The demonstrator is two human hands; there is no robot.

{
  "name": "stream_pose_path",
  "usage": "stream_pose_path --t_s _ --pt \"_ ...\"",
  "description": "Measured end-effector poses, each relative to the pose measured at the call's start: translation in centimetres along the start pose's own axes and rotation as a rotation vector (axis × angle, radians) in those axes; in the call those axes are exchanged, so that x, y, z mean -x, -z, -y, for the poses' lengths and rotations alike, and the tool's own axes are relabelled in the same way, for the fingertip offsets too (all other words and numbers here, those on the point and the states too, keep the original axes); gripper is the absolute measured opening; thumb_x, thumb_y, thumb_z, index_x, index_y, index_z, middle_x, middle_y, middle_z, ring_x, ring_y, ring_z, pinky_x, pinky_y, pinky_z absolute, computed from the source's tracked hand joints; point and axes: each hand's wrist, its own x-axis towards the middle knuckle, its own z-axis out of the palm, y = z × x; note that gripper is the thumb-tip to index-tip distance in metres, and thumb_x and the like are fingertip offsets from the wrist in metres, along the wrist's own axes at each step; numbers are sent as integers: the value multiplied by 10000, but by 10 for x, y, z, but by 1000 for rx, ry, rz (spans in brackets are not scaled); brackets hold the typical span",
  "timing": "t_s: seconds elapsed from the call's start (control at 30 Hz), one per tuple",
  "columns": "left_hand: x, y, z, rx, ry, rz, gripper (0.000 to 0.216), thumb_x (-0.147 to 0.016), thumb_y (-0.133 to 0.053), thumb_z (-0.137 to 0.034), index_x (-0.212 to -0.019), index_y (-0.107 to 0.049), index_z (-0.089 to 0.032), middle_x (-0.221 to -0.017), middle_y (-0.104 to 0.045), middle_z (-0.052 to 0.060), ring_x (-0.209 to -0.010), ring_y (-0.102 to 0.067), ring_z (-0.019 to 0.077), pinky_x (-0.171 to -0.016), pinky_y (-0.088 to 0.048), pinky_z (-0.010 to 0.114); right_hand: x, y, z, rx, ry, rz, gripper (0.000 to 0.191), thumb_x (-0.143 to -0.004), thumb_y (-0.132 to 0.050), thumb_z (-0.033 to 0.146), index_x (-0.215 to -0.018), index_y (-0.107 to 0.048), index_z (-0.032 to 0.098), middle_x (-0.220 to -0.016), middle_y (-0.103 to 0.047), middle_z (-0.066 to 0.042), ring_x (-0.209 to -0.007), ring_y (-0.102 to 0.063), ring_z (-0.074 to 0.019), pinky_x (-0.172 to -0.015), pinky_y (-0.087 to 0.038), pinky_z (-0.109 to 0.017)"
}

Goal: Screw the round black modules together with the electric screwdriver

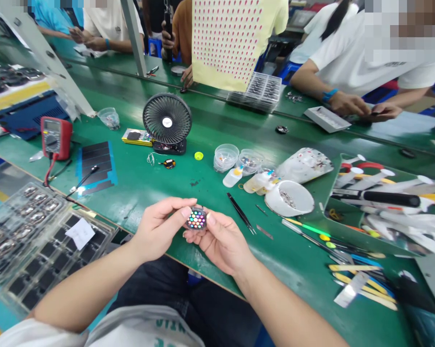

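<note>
A round smartwatch [197, 219] without a strap, its screen lit with colourful app icons, is held up over the near edge of the green bench. My left hand [163, 220] pinches its left side, the thumb at the rim of the screen. On the other side my right hand [224, 236] grips it, thumb at the right rim and fingers curled underneath. The back of the watch is hidden. Black tweezers [241, 213] lie on the bench to the right of my hands.
Beyond my hands stand a black fan [167, 120], small plastic cups [226, 157] and dropper bottles [233, 177]. A red multimeter [56, 138] is at left, parts trays [58, 260] lower left, and pry tools [365, 282] at right. Co-workers sit across the bench.
</note>
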Motion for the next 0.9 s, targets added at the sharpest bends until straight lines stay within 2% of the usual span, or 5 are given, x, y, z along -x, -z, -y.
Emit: stream_pose_path --t_s 0.4,0.5,0.6,0.77,0.9 --pt "-2 0 -3 38 42 -1 265 -864 -821 -459 -952 -847 -211 -852 -804 52 -677 -712 170 -634 -594 278 -1 2 -1 64 26 -33 400 -852 -873 549 -1053 -831 206 -921 -816 -65 -733 -755 -150 -742 -592 -281" --pt "-3 -1 -1 40 39 16 217 -875 -805 -401 -963 -827 -204 -852 -802 44 -670 -701 152 -637 -582 261 -2 2 -2 85 35 -43 404 -842 -877 556 -1035 -833 204 -849 -796 -48 -715 -734 -155 -751 -584 -301" --pt "-2 1 3 -47 11 33 175 -866 -796 -289 -1020 -806 -207 -888 -798 40 -771 -718 156 -726 -583 259 -3 2 -2 104 53 -46 384 -858 -859 567 -976 -836 202 -793 -776 -42 -699 -705 -154 -741 -570 -299" --pt "2 4 6 -166 -18 127 447 -778 -822 -161 -1209 -722 -223 -1031 -781 50 -917 -711 182 -865 -573 302 -4 1 -1 122 79 -43 384 -886 -819 589 -1022 -847 231 -876 -797 -67 -762 -706 -183 -792 -583 -343" --pt "4 3 8 -114 11 149 450 -812 -794 -182 -1245 -680 -225 -1081 -764 60 -958 -701 189 -880 -561 309 -3 1 0 139 79 -61 400 -879 -822 594 -1067 -846 242 -923 -805 -79 -811 -721 -208 -810 -594 -368"
